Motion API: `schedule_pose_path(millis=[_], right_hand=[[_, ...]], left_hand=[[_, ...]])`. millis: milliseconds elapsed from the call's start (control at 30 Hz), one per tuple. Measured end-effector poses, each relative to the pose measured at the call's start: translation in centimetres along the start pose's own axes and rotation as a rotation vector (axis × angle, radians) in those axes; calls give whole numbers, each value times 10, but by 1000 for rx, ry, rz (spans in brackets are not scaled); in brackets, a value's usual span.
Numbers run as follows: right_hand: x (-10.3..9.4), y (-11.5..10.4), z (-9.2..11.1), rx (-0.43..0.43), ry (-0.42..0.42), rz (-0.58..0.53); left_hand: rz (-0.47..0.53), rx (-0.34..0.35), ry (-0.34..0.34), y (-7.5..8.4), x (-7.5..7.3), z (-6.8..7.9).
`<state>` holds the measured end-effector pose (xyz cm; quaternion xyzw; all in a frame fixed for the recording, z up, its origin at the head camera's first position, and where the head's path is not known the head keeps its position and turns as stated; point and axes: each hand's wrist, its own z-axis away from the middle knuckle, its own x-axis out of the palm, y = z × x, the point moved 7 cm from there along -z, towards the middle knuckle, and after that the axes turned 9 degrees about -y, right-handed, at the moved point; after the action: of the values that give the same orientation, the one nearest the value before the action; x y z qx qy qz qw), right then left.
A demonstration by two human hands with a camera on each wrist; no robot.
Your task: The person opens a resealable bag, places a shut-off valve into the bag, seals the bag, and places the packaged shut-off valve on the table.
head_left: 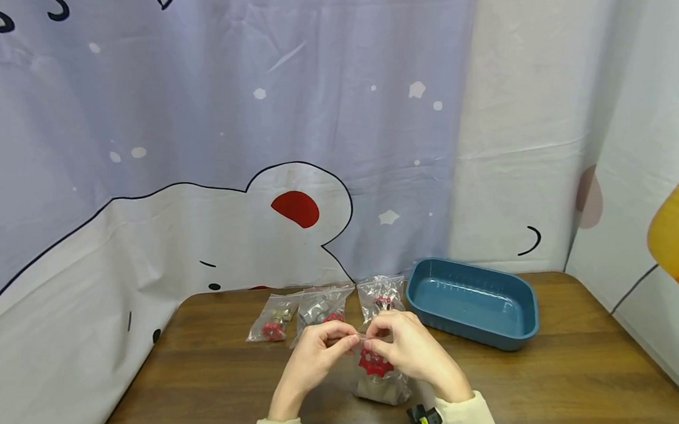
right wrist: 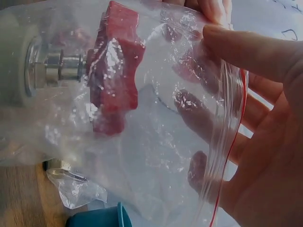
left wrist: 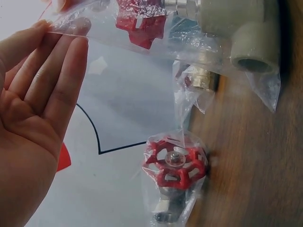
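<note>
A clear zip bag [right wrist: 156,142] with a red seal line stands upright on the table, its top edge between my two hands. Inside it is a valve with a red handwheel [head_left: 375,362], a metal stem and a pale grey-green pipe body [left wrist: 232,19]. My left hand [head_left: 319,355] pinches the left part of the bag's top edge between thumb and fingertips. The right hand [head_left: 419,349] pinches the same edge close beside it, thumb in front and fingers behind the plastic.
Behind my hands lie three more bagged valves: one with a small red wheel [head_left: 273,330] at left, one with a red wheel [left wrist: 174,163] in the middle, another [head_left: 383,294] at right. A blue tray [head_left: 472,329] stands at the back right, near the curtain [head_left: 398,145].
</note>
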<state>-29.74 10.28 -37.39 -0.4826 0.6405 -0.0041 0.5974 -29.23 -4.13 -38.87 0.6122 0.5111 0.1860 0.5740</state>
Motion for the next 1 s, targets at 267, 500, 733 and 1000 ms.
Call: schedule_pose_path(millis=[267, 500, 733, 1000], right_hand=[[0, -4, -1, -35, 9, -8], [1, 4, 1, 3, -27, -19], [-2, 9, 3, 4, -8, -31], [-3, 6, 3, -26, -3, -47]], left_hand=[[-9, 27, 4, 3, -2, 2], [-4, 28, 6, -24, -1, -1], [21, 56, 14, -32, -2, -1], [13, 41, 17, -32, -2, -2]])
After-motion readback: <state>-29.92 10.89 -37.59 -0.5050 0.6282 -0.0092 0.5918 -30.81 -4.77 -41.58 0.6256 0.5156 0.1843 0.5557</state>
